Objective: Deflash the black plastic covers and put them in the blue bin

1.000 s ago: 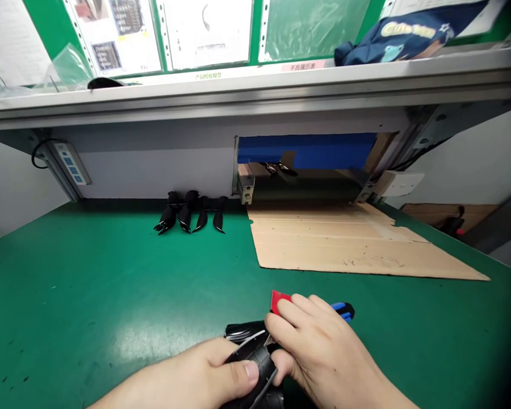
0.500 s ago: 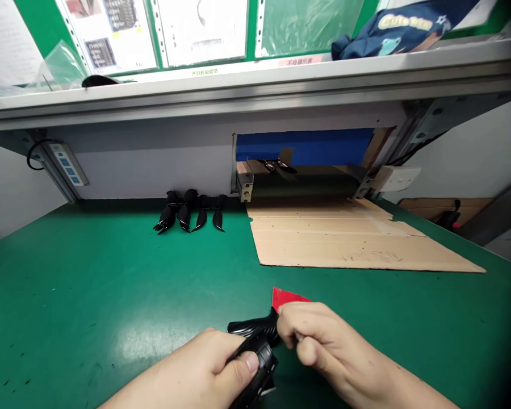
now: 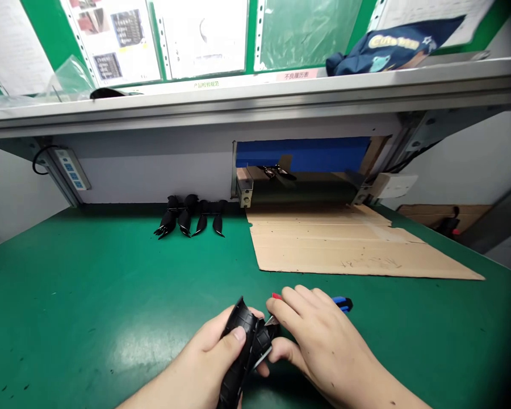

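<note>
At the frame's lower centre, our left hand point(image 3: 210, 349) grips a black plastic part point(image 3: 247, 347); our right hand point(image 3: 317, 332) is clasped round a blue-handled tool point(image 3: 343, 304), its metal tip point(image 3: 271, 321) beside the part's right side.

at the bottom centre of the frame the left hand point(image 3: 216, 351) clasps a curved black part point(image 3: 235, 369), and the right hand point(image 3: 319, 335) holds a small metal blade point(image 3: 272, 321) at its upper right edge. on the green bench point(image 3: 89, 284), glossy black pieces point(image 3: 184, 220) lie left of centre and flat cardboard point(image 3: 323, 245) right.
</note>
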Available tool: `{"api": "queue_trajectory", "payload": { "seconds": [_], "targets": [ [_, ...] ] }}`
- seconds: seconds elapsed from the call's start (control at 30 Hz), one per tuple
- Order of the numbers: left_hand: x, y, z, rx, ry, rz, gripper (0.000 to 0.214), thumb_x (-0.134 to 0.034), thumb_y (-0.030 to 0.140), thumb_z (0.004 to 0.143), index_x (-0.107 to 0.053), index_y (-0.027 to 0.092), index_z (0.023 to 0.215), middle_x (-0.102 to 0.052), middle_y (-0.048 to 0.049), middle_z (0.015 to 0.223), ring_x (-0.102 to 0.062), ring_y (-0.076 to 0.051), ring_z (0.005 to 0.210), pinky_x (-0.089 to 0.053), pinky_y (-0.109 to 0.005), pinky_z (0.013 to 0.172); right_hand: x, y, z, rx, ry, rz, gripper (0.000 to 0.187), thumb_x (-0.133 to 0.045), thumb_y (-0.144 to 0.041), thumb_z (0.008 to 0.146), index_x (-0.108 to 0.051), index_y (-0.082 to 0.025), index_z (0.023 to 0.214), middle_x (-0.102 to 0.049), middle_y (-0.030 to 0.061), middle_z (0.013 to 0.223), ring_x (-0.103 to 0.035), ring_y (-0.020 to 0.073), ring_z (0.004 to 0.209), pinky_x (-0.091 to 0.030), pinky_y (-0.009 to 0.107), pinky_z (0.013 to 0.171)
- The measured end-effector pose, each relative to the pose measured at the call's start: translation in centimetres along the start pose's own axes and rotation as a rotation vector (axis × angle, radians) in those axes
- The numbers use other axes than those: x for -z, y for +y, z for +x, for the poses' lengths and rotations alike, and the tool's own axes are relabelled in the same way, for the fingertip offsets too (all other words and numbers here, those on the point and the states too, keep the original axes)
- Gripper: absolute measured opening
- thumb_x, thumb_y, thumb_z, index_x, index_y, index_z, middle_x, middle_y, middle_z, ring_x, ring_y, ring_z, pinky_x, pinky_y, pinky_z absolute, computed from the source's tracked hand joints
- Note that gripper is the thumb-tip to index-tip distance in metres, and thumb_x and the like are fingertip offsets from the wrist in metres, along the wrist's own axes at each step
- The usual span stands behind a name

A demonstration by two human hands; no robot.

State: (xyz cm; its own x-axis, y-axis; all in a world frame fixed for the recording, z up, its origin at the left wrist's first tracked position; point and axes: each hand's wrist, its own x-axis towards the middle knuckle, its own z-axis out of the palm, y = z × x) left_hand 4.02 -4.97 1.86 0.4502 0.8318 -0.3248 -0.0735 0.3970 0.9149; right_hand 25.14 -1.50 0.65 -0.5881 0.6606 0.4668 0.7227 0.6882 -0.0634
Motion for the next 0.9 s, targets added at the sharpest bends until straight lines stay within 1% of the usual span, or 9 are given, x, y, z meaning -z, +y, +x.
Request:
{"api": "queue_trajectory", "payload": {
  "seconds": [0.1, 0.17, 0.23, 0.37, 0.53, 0.63, 0.77, 0.83, 0.9],
  "targets": [
    [-0.1, -0.2, 0.1, -0.02, 0.004, 0.011, 0.059, -0.048, 0.058, 0.088, -0.044, 0.019, 0.132, -0.066, -0.0062, 0.089, -0.052, -0.01, 0.051, -0.04, -0.021, 0.048, 0.1, -0.3, 0.1, 0.01, 0.024, -0.064, 0.062, -0.014, -0.063, 0.1, -0.052, -0.019, 0.079, -0.047, 0.0029, 0.074, -0.039, 0.0216, 0.066, -0.021, 0.033, 0.061],
    [-0.2, -0.1, 0.0, -0.075, 0.041, 0.063, 0.052, -0.048, 0.053, 0.089, -0.049, 0.018, 0.127, -0.067, -0.0054, 0.088, -0.059, -0.014, 0.068, -0.047, -0.023, 0.064, 0.2, -0.5, 0.1, 0.016, 0.027, -0.093, 0.062, -0.011, -0.059, 0.102, -0.05, -0.019, 0.075, -0.046, 0.0027, 0.072, -0.038, 0.0215, 0.065, -0.02, 0.033, 0.06],
    [-0.3, 0.2, -0.2, -0.14, 0.081, 0.173, 0.044, -0.046, 0.048, 0.091, -0.055, 0.016, 0.121, -0.067, -0.0049, 0.087, -0.061, -0.017, 0.084, -0.046, -0.025, 0.078, 0.2, -0.6, 0.0, 0.022, 0.017, -0.108, 0.059, -0.013, -0.055, 0.103, -0.048, -0.019, 0.073, -0.045, 0.0023, 0.071, -0.038, 0.0214, 0.064, -0.019, 0.033, 0.059],
    [-0.3, 0.4, -0.5, -0.243, 0.089, 0.435, 0.039, -0.038, 0.042, 0.095, -0.057, 0.016, 0.117, -0.067, -0.0053, 0.091, -0.06, -0.018, 0.085, -0.046, -0.025, 0.076, -0.3, -0.8, -0.2, 0.039, -0.006, -0.099, 0.055, -0.019, -0.052, 0.105, -0.048, -0.019, 0.072, -0.047, 0.0022, 0.07, -0.038, 0.0212, 0.064, -0.019, 0.033, 0.059],
    [-0.1, 0.2, -0.3, -0.358, 0.046, 0.576, 0.036, -0.034, 0.04, 0.097, -0.059, 0.017, 0.107, -0.067, -0.0055, 0.093, -0.06, -0.017, 0.082, -0.047, -0.023, 0.076, -0.9, -0.8, -0.4, 0.04, -0.048, -0.042, 0.055, -0.013, -0.044, 0.107, -0.049, -0.02, 0.072, -0.05, 0.002, 0.067, -0.04, 0.0208, 0.063, -0.02, 0.033, 0.059],
    [0.0, 0.3, -0.2, -0.409, 0.028, 0.628, 0.035, -0.033, 0.038, 0.097, -0.059, 0.018, 0.11, -0.066, -0.0046, 0.087, -0.06, -0.017, 0.079, -0.047, -0.023, 0.074, -0.6, -0.5, -0.4, 0.015, -0.168, 0.202, 0.06, -0.013, -0.057, 0.104, -0.05, -0.02, 0.076, -0.052, 0.0011, 0.07, -0.043, 0.0197, 0.064, -0.025, 0.032, 0.061],
    [-0.1, 0.4, -0.2, -0.472, 0.085, 0.692, 0.036, -0.032, 0.035, 0.097, -0.056, 0.02, 0.12, -0.065, -0.0027, 0.083, -0.058, -0.016, 0.074, -0.046, -0.021, 0.068, 0.6, 0.4, -0.2, -0.078, -0.402, 0.806, 0.061, -0.02, -0.072, 0.096, -0.041, -0.02, 0.07, -0.042, -0.0036, 0.065, -0.04, 0.015, 0.059, -0.03, 0.026, 0.056],
    [-0.1, 0.4, -0.2, -0.501, 0.106, 0.7, 0.035, -0.033, 0.034, 0.097, -0.057, 0.021, 0.118, -0.066, -0.0024, 0.084, -0.058, -0.015, 0.072, -0.046, -0.021, 0.068, 1.0, 0.9, -0.1, -0.132, -0.321, 0.905, 0.061, -0.021, -0.072, 0.096, -0.038, -0.02, 0.07, -0.038, -0.0037, 0.065, -0.038, 0.0148, 0.059, -0.031, 0.025, 0.056],
    [-0.1, 0.4, -0.2, -0.489, 0.127, 0.688, 0.034, -0.034, 0.033, 0.096, -0.059, 0.021, 0.115, -0.068, -0.0025, 0.086, -0.059, -0.015, 0.073, -0.047, -0.022, 0.07, 1.2, 1.1, -0.1, -0.129, -0.139, 0.826, 0.058, -0.027, -0.073, 0.095, -0.044, -0.021, 0.075, -0.042, -0.0024, 0.069, -0.041, 0.0157, 0.062, -0.033, 0.025, 0.058]
  ]
}}
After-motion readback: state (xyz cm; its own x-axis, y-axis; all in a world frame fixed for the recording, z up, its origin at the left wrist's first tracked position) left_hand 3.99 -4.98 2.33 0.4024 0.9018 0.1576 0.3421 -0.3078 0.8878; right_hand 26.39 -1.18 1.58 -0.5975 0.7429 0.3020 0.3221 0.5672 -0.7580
